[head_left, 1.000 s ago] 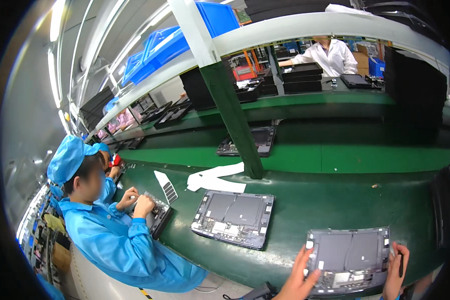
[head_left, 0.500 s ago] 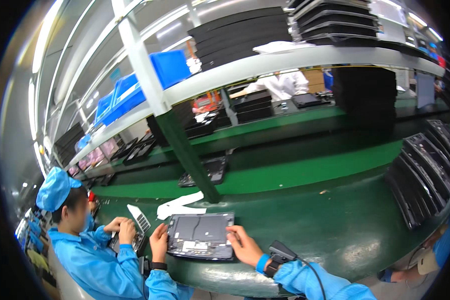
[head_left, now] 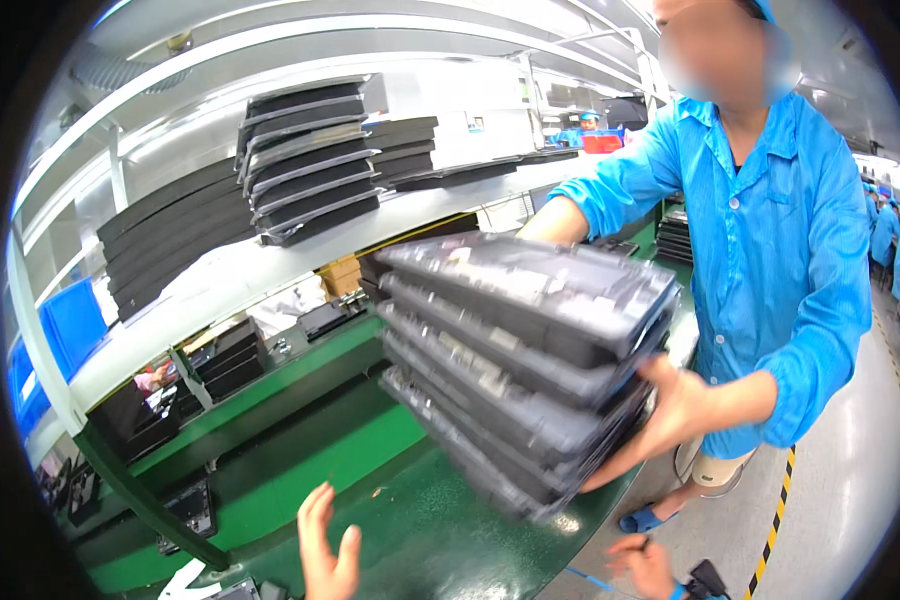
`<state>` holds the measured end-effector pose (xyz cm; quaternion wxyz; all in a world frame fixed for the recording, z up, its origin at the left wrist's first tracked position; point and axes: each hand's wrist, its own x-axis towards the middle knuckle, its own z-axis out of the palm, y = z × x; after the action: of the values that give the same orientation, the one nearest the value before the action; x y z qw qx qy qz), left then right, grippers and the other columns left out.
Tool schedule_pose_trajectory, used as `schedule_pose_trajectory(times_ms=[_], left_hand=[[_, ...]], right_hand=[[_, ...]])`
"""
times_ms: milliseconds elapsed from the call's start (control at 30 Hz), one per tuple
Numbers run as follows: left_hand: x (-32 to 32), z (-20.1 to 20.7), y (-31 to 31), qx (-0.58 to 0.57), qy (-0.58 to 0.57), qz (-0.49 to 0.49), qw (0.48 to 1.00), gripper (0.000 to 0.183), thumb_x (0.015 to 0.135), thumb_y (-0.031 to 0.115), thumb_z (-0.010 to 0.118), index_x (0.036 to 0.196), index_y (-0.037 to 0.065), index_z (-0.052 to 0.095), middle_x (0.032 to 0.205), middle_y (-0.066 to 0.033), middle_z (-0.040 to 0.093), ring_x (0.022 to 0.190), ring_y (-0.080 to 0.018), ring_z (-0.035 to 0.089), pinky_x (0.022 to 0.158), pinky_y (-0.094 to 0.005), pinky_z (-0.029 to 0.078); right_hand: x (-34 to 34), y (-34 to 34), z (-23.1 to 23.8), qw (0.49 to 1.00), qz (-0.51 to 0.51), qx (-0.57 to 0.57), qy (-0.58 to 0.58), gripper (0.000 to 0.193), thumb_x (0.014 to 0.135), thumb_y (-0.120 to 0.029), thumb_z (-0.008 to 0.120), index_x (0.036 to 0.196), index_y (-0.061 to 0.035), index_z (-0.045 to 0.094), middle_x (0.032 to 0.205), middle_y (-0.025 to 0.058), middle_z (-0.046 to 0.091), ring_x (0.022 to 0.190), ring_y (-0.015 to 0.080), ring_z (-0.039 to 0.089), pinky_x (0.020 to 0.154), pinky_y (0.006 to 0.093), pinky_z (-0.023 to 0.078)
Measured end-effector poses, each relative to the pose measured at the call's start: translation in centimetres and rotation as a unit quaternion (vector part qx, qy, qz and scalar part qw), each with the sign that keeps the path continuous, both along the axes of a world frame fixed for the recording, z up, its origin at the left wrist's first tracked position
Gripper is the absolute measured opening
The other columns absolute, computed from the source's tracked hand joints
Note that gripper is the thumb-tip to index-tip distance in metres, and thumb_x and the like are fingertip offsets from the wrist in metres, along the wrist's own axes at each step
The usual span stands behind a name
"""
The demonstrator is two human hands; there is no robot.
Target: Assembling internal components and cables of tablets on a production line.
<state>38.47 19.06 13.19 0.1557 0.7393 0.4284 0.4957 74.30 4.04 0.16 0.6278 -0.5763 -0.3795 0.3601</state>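
My left hand (head_left: 328,555) is raised over the green bench with its fingers apart and nothing in them. My right hand (head_left: 645,568) is at the lower edge, past the bench's rim, fingers spread and holding nothing. In front of both hands hangs a tilted, motion-blurred stack of black trays (head_left: 510,385) with electronic parts showing in the top one. A co-worker in a blue smock (head_left: 760,250) supports that stack from the right, one hand (head_left: 680,410) under its near side. Neither of my hands touches it. Part of an opened dark device (head_left: 240,590) shows at the bottom edge.
A green post (head_left: 150,510) rises at the left beside white strips (head_left: 188,580). Overhead, a white shelf (head_left: 300,260) carries stacked black trays (head_left: 305,160). Another dark opened device (head_left: 192,515) lies behind the post. Yellow-black tape (head_left: 775,520) marks the floor at right.
My view has turned right. Both my hands have let go of the opened device and risen apart. The tray stack from the bench's right end is now up in the co-worker's hands.
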Motion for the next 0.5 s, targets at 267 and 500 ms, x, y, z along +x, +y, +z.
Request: schedule_pose_trajectory(times_ms=[267,500], left_hand=[[4.0,-3.6,4.5,0.005,-0.181,-0.017,0.983,0.055,0.103,0.016,0.040,0.154,0.001,0.023,0.160,-0.0127,0.026,0.150,-0.0294,0.024,0.120,-0.0418,0.018],[3.6,-8.4,4.7,-0.064,-0.156,0.071,0.983,0.052,0.106,0.019,0.047,0.148,-0.005,0.030,0.151,-0.0244,0.037,0.141,-0.0339,0.037,0.116,-0.0405,0.029]], right_hand=[[5.7,-5.6,-4.2,0.993,-0.069,-0.055,0.074,0.020,0.098,-0.018,0.051,0.105,-0.0045,0.065,0.079,0.0053,0.061,0.062,0.0145,0.058,0.055,0.0295,0.050],[3.3,-3.6,-8.1,0.990,-0.009,-0.109,0.087,0.022,0.101,-0.021,0.051,0.109,-0.0026,0.061,0.094,0.0078,0.061,0.067,0.0166,0.060,0.058,0.0315,0.055]])
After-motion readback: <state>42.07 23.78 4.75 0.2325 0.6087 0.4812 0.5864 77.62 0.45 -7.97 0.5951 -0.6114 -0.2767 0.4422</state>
